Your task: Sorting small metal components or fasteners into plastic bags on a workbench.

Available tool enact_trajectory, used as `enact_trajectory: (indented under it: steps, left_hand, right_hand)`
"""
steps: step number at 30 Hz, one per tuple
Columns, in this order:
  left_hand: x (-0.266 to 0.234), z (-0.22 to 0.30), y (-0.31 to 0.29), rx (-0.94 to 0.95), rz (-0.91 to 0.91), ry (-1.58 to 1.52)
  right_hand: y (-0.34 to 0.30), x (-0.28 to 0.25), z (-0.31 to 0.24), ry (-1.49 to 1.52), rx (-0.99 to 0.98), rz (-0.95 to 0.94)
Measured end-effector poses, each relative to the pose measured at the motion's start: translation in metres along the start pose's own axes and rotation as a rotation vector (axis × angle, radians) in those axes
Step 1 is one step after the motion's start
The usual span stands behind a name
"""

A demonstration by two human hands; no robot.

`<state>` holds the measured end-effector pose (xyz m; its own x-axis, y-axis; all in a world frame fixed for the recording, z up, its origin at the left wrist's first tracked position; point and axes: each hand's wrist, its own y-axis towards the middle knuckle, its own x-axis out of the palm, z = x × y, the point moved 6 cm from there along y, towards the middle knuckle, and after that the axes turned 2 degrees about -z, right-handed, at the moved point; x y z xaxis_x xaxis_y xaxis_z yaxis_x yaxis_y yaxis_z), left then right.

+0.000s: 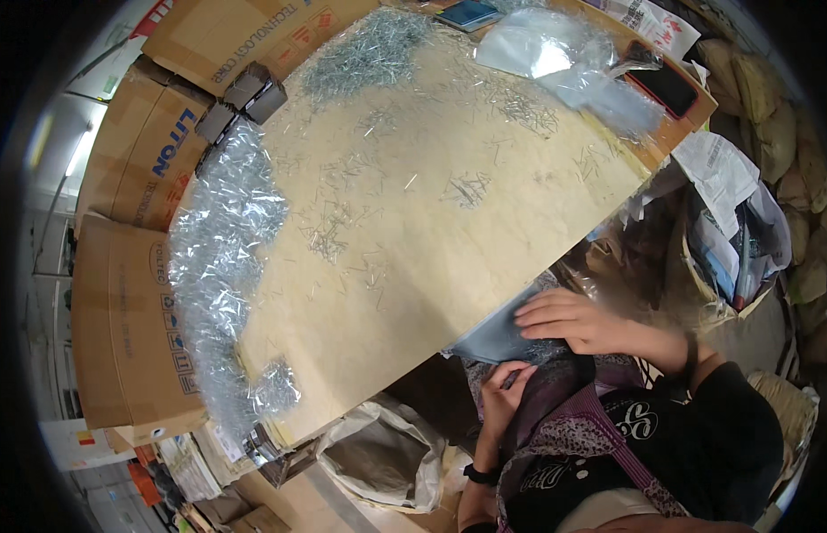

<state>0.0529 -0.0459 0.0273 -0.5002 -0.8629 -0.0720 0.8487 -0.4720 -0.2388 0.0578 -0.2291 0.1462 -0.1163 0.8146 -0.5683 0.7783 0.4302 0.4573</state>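
A clear plastic bag (495, 332) lies at the table's near edge, over my lap. My left hand (504, 395) is closed in a pinch at the bag's lower edge. Stretched out over the bag's right part, my right hand (573, 322) rests with its fingers slightly apart. Whether anything is inside the bag, I cannot tell. On the pale wooden table (413, 275) beyond my hands, thin shiny pin-like pieces (468, 189) lie scattered in loose clusters.
Heaps of glossy clear slivers line the table's left side (222, 240) and far side (369, 53). Flat clear bags (538, 44) and a phone (667, 86) lie at the far right. Cardboard boxes (120, 320) stand left; an open sack (382, 457) sits below the table edge.
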Motion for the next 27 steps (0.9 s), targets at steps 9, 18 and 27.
enact_trajectory:
  steps: [9,18,27]
  left_hand:
    - [-0.006,-0.008,0.002,-0.013,-0.041,0.057]
    - [0.003,-0.006,-0.008,-0.034,-0.41,0.073]
    - [-0.064,0.103,0.038,0.157,0.0,0.209]
  right_hand:
    - [-0.049,0.037,0.031,-0.065,0.495,-0.158]
    - [-0.058,0.071,0.032,0.296,0.419,-0.393]
    - [0.068,0.001,-0.006,0.119,0.097,-0.005]
